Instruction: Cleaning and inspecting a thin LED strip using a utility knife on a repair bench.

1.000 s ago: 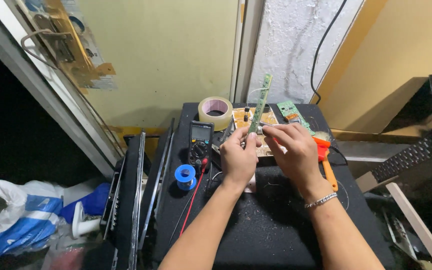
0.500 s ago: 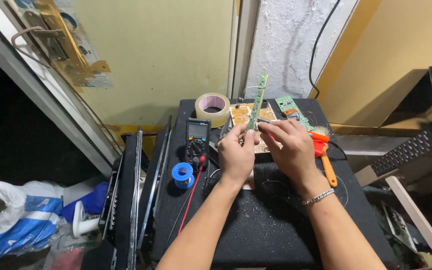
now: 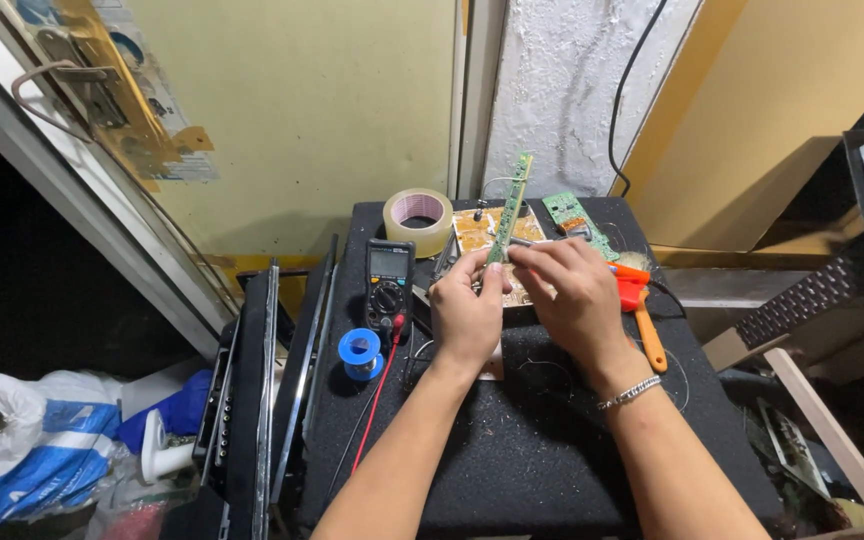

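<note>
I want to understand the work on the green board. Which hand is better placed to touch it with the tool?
Probably the right hand: it holds a thin metal tool with its tip at the narrow green circuit board. The left hand is busy, gripping that board's lower end upright.

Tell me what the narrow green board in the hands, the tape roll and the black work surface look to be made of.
Narrow green board: seemingly rigid laminate, since it stands on edge unbent between left hand and right hand. Tape roll: glossy, tan translucent plastic film, probably on a card core. Black work surface: matte and fuzzy, likely felt or carpet, with light specks clinging.
</note>
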